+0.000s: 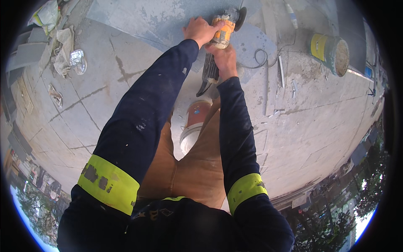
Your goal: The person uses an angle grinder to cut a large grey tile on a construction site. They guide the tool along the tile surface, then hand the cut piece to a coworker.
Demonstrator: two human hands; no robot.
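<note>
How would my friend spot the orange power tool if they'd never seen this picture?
Start at the two dark blue sleeves stretching up from the bottom. They end at the left hand and right hand, both on the orange power tool. It's the only thing held, with a round dark disc at one end.

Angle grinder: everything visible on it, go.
The angle grinder has a scuffed orange body, a metallic-looking head and a dark, ribbed rear handle, probably plastic. A dark disc sits at the far end, on the right; whether it is spinning can't be told. A black cord curves from the rear. The tool points away from the wearer, above the paved floor. The left hand holds its left side, the right hand grips behind the orange part.
</note>
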